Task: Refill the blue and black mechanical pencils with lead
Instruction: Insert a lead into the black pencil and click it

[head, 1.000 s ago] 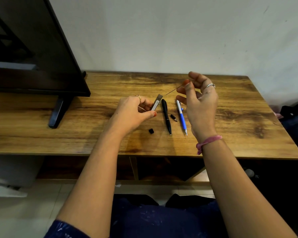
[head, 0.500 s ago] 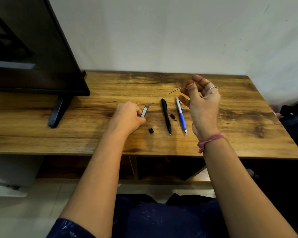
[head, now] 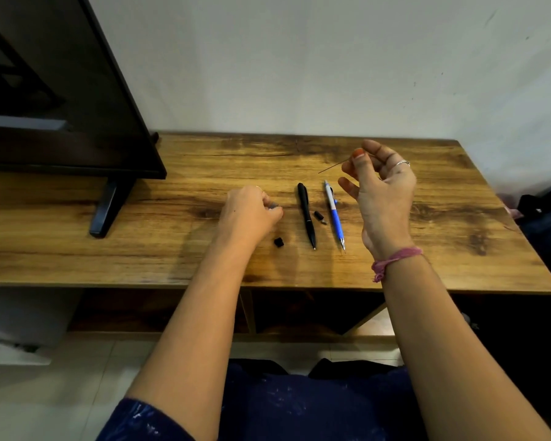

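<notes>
Lowered since earlier: left hand (head: 252, 211), curled on small grey lead case (head: 272, 205) at wooden surface (head: 458, 218); right hand (head: 379, 186) pinched thin dark lead (head: 330, 168), liable to snap under pressure.

The left hand (head: 250, 211) rests low with fingers curled, while the right hand (head: 380, 189) is raised, thumb and forefinger pinched.

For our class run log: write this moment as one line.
right hand: pinches lead | left hand: on table, grips lead case | both pencils: lying untouched
</notes>
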`<state>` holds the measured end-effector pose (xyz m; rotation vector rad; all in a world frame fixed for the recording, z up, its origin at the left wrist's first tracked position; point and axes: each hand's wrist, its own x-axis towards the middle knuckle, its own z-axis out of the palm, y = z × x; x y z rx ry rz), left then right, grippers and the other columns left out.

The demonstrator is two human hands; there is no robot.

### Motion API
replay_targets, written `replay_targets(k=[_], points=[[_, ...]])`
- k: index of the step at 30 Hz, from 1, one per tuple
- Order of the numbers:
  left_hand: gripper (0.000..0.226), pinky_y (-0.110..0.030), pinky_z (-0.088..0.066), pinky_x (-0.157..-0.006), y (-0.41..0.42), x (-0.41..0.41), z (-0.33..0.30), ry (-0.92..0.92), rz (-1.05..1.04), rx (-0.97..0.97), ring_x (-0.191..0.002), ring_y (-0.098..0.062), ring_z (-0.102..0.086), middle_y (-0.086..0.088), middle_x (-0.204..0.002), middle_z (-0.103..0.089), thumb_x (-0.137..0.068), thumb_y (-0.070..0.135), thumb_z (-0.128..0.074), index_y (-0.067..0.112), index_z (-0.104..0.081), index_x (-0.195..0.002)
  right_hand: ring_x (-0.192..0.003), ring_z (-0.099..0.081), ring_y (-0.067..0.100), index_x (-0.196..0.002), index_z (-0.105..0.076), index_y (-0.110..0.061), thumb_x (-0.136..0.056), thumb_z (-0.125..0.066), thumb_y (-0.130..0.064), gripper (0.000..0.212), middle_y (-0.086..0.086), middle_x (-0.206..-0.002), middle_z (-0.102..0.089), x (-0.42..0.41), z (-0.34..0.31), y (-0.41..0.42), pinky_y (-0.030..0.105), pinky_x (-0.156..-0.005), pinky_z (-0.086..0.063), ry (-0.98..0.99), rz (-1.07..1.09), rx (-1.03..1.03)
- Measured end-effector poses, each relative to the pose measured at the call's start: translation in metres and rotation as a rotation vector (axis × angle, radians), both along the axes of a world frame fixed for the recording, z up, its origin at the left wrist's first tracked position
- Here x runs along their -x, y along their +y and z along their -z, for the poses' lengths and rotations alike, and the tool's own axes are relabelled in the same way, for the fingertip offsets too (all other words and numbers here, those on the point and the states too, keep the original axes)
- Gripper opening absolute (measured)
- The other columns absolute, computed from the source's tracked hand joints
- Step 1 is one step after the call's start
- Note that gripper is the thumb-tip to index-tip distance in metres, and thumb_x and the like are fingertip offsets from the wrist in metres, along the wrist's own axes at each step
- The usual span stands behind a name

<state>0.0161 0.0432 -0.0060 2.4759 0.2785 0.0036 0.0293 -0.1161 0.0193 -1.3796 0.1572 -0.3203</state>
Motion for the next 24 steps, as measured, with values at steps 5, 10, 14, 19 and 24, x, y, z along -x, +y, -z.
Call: replay_targets(k=[5, 10, 14, 19, 24], points=[[0.021, -0.022, -0.047, -0.058, -0.027, -0.001, -0.001, -0.012, 0.004, 0.112, -0.063, -0.007, -0.052, 0.002, -0.075, -0.060, -0.082, 0.032, -0.072, 0.011, -0.070, -0.085, -0.076, -0.065, 0.006, -0.108, -0.058, -0.013, -0.094, -0.059, -0.010, 0.014, 0.001, -0.089, -0.065, -0.001, -0.001, -0.007, 0.026, -0.067, -0.058, -0.003, 0.024, -0.011], [0.030, -0.021, -0.038, -0.054, -0.044, -0.005, 0.001, 0.081, -0.023, 0.126, -0.059, -0.002, -0.043, 0.004, -0.072, -0.052, -0.075, 0.035, -0.078, 0.008, -0.071, -0.088, -0.078, -0.065, 0.008, -0.112, -0.058, -0.011, -0.094, -0.059, -0.011, 0.018, 0.004, -0.093, -0.065, -0.001, -0.001, -0.018, 0.027, -0.068, -0.057, 0.006, 0.036, -0.025], [0.042, -0.023, -0.035, -0.056, -0.051, -0.005, 0.001, 0.180, -0.056, 0.110, -0.075, -0.010, -0.051, -0.005, -0.102, -0.056, -0.073, 0.038, -0.077, 0.008, -0.066, -0.101, -0.078, -0.065, 0.008, -0.111, -0.059, -0.011, -0.094, -0.059, -0.011, 0.017, 0.004, -0.095, -0.066, -0.001, -0.001, -0.025, 0.026, -0.067, -0.057, 0.010, 0.043, -0.013], [0.038, -0.030, -0.051, -0.071, -0.053, -0.008, 0.004, 0.209, -0.100, 0.152, -0.089, -0.019, -0.066, -0.008, -0.101, -0.065, -0.073, 0.030, -0.079, 0.008, -0.065, -0.099, -0.078, -0.065, 0.007, -0.109, -0.060, -0.010, -0.093, -0.061, -0.012, 0.016, 0.002, -0.092, -0.066, 0.000, -0.005, -0.027, 0.023, -0.063, -0.054, -0.019, 0.064, 0.071], [0.032, -0.033, -0.056, -0.077, -0.052, -0.009, 0.005, 0.184, -0.128, 0.192, -0.084, -0.017, -0.067, -0.006, -0.099, -0.065, -0.074, 0.025, -0.079, 0.008, -0.066, -0.099, -0.083, -0.067, 0.012, -0.100, -0.060, -0.019, -0.092, -0.062, -0.012, 0.011, -0.001, -0.091, -0.067, 0.002, -0.012, -0.029, 0.022, -0.063, -0.053, -0.064, 0.063, 0.169]])
